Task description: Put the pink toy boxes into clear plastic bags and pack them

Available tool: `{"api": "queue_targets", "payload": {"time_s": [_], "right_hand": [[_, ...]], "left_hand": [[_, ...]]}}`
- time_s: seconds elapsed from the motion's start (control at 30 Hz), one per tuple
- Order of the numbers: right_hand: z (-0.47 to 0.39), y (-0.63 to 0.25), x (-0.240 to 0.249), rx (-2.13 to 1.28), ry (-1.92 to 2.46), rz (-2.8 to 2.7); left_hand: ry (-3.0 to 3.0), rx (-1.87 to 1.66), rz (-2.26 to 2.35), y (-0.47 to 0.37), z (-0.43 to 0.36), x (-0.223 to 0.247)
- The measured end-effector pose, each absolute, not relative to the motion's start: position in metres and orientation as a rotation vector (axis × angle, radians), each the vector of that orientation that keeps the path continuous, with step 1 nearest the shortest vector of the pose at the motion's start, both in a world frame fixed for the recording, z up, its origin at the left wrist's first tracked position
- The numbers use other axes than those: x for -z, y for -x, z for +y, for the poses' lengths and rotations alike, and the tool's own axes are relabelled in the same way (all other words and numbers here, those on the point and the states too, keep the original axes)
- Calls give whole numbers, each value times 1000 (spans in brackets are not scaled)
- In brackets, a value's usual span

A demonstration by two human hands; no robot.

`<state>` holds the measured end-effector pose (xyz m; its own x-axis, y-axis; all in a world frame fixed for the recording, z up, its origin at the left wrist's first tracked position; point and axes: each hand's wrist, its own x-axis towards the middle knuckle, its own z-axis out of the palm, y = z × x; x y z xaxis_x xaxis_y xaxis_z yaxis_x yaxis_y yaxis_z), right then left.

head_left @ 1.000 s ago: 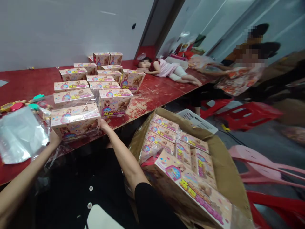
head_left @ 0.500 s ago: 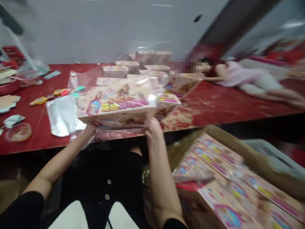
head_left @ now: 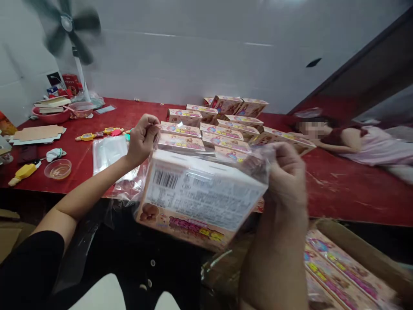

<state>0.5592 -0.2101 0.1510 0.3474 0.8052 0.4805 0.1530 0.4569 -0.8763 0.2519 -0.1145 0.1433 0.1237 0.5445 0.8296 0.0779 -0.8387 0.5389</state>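
A printed cardboard box (head_left: pixel 193 193) hangs in front of me inside a clear plastic bag (head_left: pixel 263 157), tilted so its white barcode side faces up. My left hand (head_left: pixel 143 137) pinches the bag's upper left edge between thumb and fingers. At the upper right edge, my right hand (head_left: pixel 287 172) has its fingers closed on the film. Neither hand touches the cardboard directly as far as I can see. Behind the box, several similar boxes (head_left: pixel 222 133) stand in rows on the red table (head_left: pixel 338 185).
Flat clear bags (head_left: pixel 109 155) lie left of the boxes. Further left are a small plastic bowl (head_left: pixel 58 169), yellow tools (head_left: pixel 24 173) and a fan (head_left: pixel 67 26). A carton (head_left: pixel 358 245) of boxes stands at lower right. A person (head_left: pixel 348 140) lies on the table at right.
The box has come off the table towards me and tipped, turning its barcode side up. Both hands have shifted to the bag's upper edges. My view has turned left.
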Motion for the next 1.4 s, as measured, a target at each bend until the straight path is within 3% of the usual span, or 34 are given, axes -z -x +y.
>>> {"api": "queue_targets", "payload": {"time_s": [0.13,0.3,0.4,0.5,0.57,0.7,0.83,0.93,1.03,1.2,1.4], "right_hand": [[-216,-577,-141,-434,1197,-1407],[-200,-593,-107,-443,1355,-1566],[-184,-591,-107,-380,1388,-1595],[-153,-577,-126,-37,1426,-1698],[-127,-565,-142,-83,1501,-1887],[-100,-541,-169,-732,1550,-2072],[-116,-517,-174,-521,1224,-2003],[-124,-498,-161,-569,1213,-2263],[-119,-484,-156,-431,1252,-2383],[-119,-470,-187,-70,1152,-2078],[-117,-468,-187,-421,1273,-2160]], "left_hand": [[-2607,-1550,281,-240,-123,-149],[-2959,-1129,311,-236,-109,-126],[-2719,-1312,504,-244,-103,-114],[-2159,-1659,972,-264,-97,-108],[-1763,-1615,1147,-279,-90,-105],[-1425,-1470,874,-292,-79,-105],[-1429,-1686,702,-285,-82,-113],[-1499,-1764,719,-279,-91,-116],[-1569,-1668,845,-278,-100,-107],[-1483,-1429,899,-284,-98,-83],[-1250,-1537,743,-287,-96,-81]]}}
